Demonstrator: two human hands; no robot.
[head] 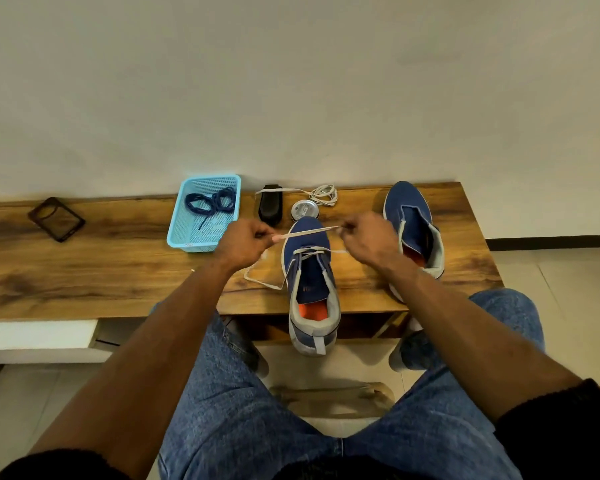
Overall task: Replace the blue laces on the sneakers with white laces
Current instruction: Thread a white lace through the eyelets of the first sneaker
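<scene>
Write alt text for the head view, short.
Both hands, left hand and right hand, pull a white lace taut above a blue sneaker on a wooden table. A second, unlaced sneaker stands to the right; the blue laces lie in a light blue basket to the left.

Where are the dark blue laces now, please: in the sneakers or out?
Out: the dark blue laces lie coiled in the light blue mesh basket.

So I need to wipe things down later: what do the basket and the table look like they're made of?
The light-blue basket looks like moulded plastic, given its fine mesh walls. The table looks like varnished wood, with dark grain and a slight sheen, though it may be veneer.
</scene>
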